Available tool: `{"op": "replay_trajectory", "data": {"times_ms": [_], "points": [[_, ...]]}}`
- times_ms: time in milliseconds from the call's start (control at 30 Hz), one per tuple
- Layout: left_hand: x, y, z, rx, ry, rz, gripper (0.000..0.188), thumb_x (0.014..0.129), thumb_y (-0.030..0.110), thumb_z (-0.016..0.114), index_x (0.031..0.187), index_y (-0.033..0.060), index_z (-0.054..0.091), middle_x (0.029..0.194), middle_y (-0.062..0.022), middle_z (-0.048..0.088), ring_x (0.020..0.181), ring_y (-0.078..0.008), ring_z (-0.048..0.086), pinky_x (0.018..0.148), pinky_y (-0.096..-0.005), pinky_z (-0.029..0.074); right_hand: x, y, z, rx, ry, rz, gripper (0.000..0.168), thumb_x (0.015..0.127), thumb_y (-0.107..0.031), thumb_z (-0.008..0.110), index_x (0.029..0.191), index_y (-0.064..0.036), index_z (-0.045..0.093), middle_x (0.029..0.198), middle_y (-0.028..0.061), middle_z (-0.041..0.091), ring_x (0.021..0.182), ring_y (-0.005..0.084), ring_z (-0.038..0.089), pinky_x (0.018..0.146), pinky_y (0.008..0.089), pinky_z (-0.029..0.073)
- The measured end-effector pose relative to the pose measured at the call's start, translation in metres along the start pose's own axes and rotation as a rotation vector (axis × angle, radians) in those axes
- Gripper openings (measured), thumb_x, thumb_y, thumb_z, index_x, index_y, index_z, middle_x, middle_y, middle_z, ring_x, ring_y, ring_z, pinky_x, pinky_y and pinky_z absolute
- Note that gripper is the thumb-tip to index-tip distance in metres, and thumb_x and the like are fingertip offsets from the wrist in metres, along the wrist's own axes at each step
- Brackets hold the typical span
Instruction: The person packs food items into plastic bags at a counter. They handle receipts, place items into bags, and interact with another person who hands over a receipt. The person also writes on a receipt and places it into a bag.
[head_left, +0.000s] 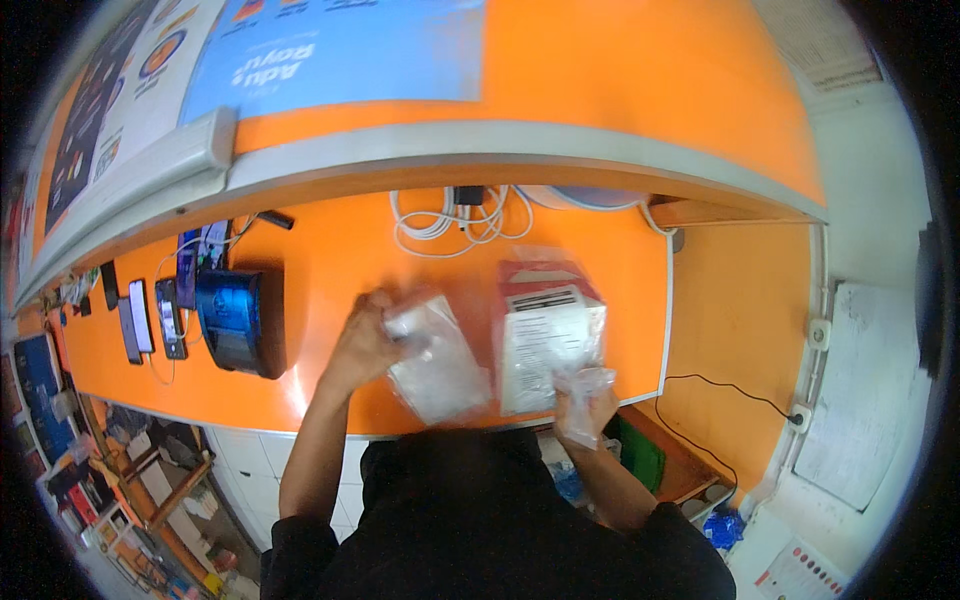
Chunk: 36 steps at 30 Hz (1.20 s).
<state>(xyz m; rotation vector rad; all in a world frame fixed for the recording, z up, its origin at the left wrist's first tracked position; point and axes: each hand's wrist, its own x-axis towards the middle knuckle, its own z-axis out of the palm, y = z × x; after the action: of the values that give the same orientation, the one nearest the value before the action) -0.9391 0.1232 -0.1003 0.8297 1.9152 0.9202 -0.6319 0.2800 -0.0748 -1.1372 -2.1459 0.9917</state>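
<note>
My left hand (367, 341) is at the upper left edge of a white package in clear plastic (442, 371), its fingers blurred. Right of that package, a larger packed parcel (547, 341) with red edges and a printed white label lies on the orange counter (322, 262); its writing is left untold. At the parcel's lower right corner my right hand (592, 405) grips a bunched piece of clear plastic (581, 394). Whether that plastic belongs to the parcel cannot be told. The two packages lie side by side near the counter's front edge.
A blue and black device (232, 322) stands on the counter at the left, beside several phones (171, 315) with cables. A coiled white cable (435, 225) lies at the back. An orange upper panel with a grey edge (487, 139) overhangs the counter. Open storage holds things below right.
</note>
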Motion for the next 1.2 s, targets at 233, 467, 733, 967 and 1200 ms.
{"op": "replay_trajectory", "data": {"times_ms": [233,467,733,967,1200], "points": [[-0.071,0.062,0.018,0.171,0.12,0.081,0.058,0.065,0.019,0.09,0.096,0.0057,0.042,0.112,-0.0215,0.056,0.1,-0.0382,0.059,0.081,-0.0427,0.051,0.034,-0.039,-0.008,-0.027,-0.065,0.073,0.004,0.087,-0.001,0.069,0.089,0.001,0.07,0.091,0.0115,0.063,0.085,0.0241,0.061,0.082,0.0344,0.047],[-0.068,0.046,0.017,0.087,0.15,0.119,0.057,0.067,0.015,0.088,0.103,0.0057,0.045,0.113,-0.0208,0.058,0.102,-0.0365,0.061,0.086,-0.0414,0.052,0.053,-0.031,0.007,0.163,-0.068,0.16,0.024,0.087,0.0,0.068,0.11,0.003,0.06,0.097,0.007,0.066,0.089,0.0146,0.062,0.08,0.0297,0.05],[0.004,-0.001,-0.01,-0.145,-0.059,0.136,0.054,0.073,0.011,0.082,0.12,-0.0019,0.056,0.12,-0.0187,0.061,0.114,-0.0238,0.06,0.094,-0.0337,0.048,0.081,-0.059,0.041,0.109,-0.233,0.008,0.051,0.082,-0.016,0.076,0.129,-0.007,0.057,0.114,0.0192,0.066,0.106,0.0254,0.064,0.09,0.0396,0.051],[0.0,-0.001,-0.052,0.15,0.338,0.578,0.045,0.091,0.011,0.064,0.132,-0.0027,0.054,0.131,-0.0202,0.059,0.125,-0.0303,0.053,0.109,-0.0398,0.039,-0.02,-0.08,-0.009,-0.118,0.326,-0.074,0.069,0.081,-0.041,0.076,0.134,-0.005,0.051,0.141,0.0231,0.046,0.135,0.0393,0.04,0.114,0.0499,0.031],[-0.21,0.106,0.083,-0.046,-0.205,1.046,0.014,0.098,0.011,0.057,0.104,-0.0004,0.063,0.097,-0.0188,0.067,0.08,-0.0232,0.062,0.071,-0.0338,0.051,-0.253,-0.049,0.006,-0.104,0.048,0.209,0.037,0.082,-0.024,0.065,0.113,-0.004,0.06,0.097,0.023,0.065,0.09,0.0424,0.064,0.081,0.0514,0.051]]}}
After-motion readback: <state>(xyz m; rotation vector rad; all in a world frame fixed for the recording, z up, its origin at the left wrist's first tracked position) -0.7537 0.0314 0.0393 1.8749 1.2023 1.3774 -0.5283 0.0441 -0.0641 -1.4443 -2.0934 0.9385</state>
